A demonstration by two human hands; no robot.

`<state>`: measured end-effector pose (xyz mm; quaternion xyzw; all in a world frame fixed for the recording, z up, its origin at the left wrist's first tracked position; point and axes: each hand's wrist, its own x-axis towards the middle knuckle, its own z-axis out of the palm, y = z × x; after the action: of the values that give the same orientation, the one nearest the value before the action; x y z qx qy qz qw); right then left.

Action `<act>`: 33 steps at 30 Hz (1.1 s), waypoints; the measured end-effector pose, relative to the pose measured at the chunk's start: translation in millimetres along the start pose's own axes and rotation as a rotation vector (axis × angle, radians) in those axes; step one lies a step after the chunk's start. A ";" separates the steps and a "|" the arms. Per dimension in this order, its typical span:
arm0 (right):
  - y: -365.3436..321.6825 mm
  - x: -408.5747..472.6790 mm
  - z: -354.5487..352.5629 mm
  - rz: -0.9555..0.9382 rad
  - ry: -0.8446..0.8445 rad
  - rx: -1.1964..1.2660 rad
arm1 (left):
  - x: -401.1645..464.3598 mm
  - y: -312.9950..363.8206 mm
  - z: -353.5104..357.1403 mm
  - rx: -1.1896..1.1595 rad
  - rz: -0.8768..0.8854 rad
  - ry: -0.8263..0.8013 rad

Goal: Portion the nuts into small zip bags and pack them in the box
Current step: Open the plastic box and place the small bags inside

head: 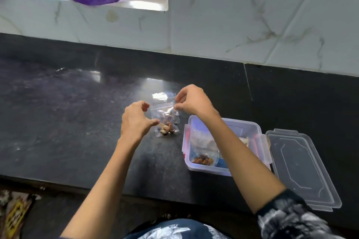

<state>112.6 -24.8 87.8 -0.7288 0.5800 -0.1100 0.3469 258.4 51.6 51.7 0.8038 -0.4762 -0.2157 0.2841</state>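
Note:
A small clear zip bag [165, 111] with a few nuts in it hangs just above the black counter. My right hand [191, 103] pinches its top right corner. My left hand [136, 120] is at its left edge with curled fingers; whether it grips the bag I cannot tell. Below it a second small bag of nuts [167, 129] lies flat on the counter. The clear plastic box [250, 128] stands to the right under my right forearm, and one filled nut bag [203, 159] lies inside it near the front.
The box's clear lid [303, 167] lies flat to the right of the box, near the counter's front edge. An empty clear bag [161, 96] lies behind my hands. The tiled wall [233, 15] runs along the back of the black counter [68, 112].

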 end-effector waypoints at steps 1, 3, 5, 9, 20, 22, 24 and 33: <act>-1.9 10.1 7.7 0.029 -0.025 -0.074 | 4.3 -4.0 4.3 0.005 -0.036 -0.033; -3.9 24.3 21.0 0.095 -0.083 -0.250 | 13.1 -12.1 14.3 0.020 -0.100 -0.149; -4.4 31.8 28.6 0.144 -0.143 -0.368 | 18.9 -17.8 23.0 0.016 -0.151 -0.247; 0.4 43.3 37.7 0.217 -0.233 -0.428 | 26.3 -26.3 35.8 -0.026 -0.196 -0.279; 15.4 55.3 36.6 0.202 -0.368 -0.251 | 39.6 -31.4 43.7 -0.077 -0.198 -0.142; 14.5 53.7 28.6 0.173 -0.370 -0.162 | 40.5 -27.1 39.5 -0.125 -0.156 -0.115; 12.8 52.1 18.6 0.131 -0.383 -0.071 | 40.4 -19.3 32.1 -0.186 -0.091 -0.112; 21.0 61.1 9.0 0.130 -0.243 0.134 | 34.8 -13.3 20.0 -0.728 -0.129 -0.367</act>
<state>120.0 -79.5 53.1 -0.6728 0.5712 -0.0365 0.4688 270.4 20.8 25.4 0.6274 -0.3601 -0.5271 0.4460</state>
